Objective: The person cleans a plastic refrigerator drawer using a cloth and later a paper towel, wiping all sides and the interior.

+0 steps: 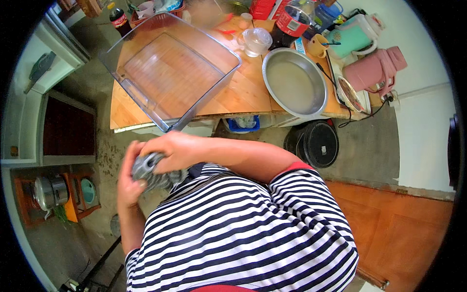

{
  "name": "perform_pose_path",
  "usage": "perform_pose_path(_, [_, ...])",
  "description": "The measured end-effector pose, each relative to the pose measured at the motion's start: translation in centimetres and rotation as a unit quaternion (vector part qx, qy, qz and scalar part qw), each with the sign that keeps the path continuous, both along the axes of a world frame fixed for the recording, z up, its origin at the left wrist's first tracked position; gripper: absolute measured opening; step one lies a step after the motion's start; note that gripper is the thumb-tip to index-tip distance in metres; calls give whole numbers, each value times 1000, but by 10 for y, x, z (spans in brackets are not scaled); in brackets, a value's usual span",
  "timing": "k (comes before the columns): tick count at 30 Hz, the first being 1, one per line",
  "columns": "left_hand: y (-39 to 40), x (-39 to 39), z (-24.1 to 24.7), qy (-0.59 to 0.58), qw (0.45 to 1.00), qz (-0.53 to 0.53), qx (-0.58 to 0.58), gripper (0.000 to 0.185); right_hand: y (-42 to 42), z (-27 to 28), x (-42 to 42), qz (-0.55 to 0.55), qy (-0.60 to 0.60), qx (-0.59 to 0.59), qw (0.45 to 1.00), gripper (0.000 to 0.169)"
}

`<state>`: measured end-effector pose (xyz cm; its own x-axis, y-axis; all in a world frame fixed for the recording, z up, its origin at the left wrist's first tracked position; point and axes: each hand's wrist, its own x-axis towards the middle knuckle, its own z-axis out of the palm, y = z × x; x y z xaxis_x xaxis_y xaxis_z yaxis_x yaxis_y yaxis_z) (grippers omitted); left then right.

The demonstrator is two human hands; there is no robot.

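Note:
Both my hands are held together before my body, off the table's front edge, around a crumpled grey cloth (162, 177). My left hand (129, 179) grips the cloth from its left side, and my right hand (177, 151) has its fingers closed on its upper part. Part of the cloth hangs below my right hand, somewhat blurred. Just beyond my hands, a clear plastic bin (215, 96) rests on the wooden table (251, 98), one corner reaching past the front edge. A round metal basin (266, 78) holding cloudy liquid stands to the right of the bin.
Cola bottles (118, 20) (290, 23), a clear lidded container (255, 41), a yellow mug (317, 45) and green (350, 36) and pink (368, 71) vacuum jugs stand on the table. A black bucket (321, 144) is on the floor below the basin. A cable (372, 115) hangs at the right.

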<state>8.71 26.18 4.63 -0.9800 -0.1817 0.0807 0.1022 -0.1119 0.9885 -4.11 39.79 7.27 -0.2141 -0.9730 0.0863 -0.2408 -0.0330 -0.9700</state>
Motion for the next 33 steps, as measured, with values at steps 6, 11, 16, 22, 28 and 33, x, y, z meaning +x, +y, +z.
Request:
perform_pose_path(6, [73,-73,-5,-29,996,-89,5,64,121,12,-56,-245,69,39,966,33])
perform_pose_path(11, [141,-134,-17,11,984,-121,-134,62,230,-3,-137,-435,209,78,872,34])
perform_pose_path(16, [230,-201,-34,69,949,-119,-282,61,292,-71,-214,-401,383,323,767,33])
perform_pose_path(22, [294,-258,-58,105,912,-86,-387,71,313,-85,-237,-298,355,310,830,36])
perform_pose_path(28, [319,-311,-40,35,973,-63,-221,81,318,-37,-237,-361,348,60,863,34])
perform_pose_path(33, [340,-346,-45,-30,984,-37,172,72,303,-38,-231,-378,395,8,837,35])
